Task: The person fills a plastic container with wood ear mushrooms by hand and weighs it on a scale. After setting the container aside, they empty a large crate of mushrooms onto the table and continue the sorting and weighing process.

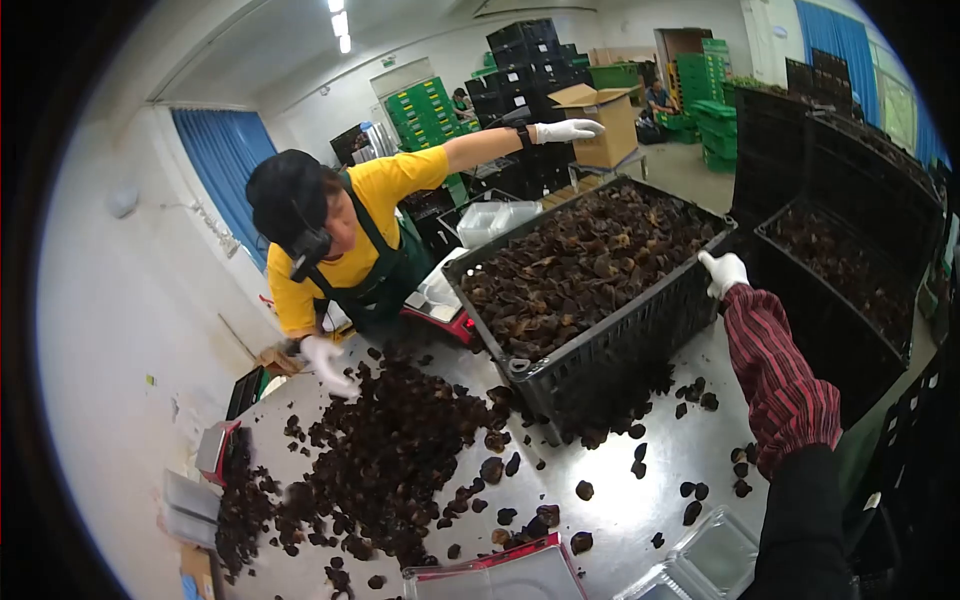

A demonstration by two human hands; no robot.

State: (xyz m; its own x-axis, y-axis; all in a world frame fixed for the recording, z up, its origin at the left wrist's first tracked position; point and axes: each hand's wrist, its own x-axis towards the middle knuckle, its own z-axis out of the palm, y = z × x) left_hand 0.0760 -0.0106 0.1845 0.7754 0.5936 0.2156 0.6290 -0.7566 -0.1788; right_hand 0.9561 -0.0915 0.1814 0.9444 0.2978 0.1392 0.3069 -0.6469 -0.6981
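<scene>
My right hand, in a white glove under a red-and-black striped sleeve, is closed on the near right rim of a black plastic crate. Dark brown wood ear mushrooms fill the crate nearly to its rim. It sits tilted above the metal table, and more dark pieces lie beneath its near side. A large loose pile of mushrooms spreads to the crate's left. My left hand is out of view.
Across the table a co-worker in a yellow shirt reaches one gloved hand over the pile. Clear plastic trays lie at the near edge beside a red-rimmed scale. More black crates stand right; a cardboard box is behind.
</scene>
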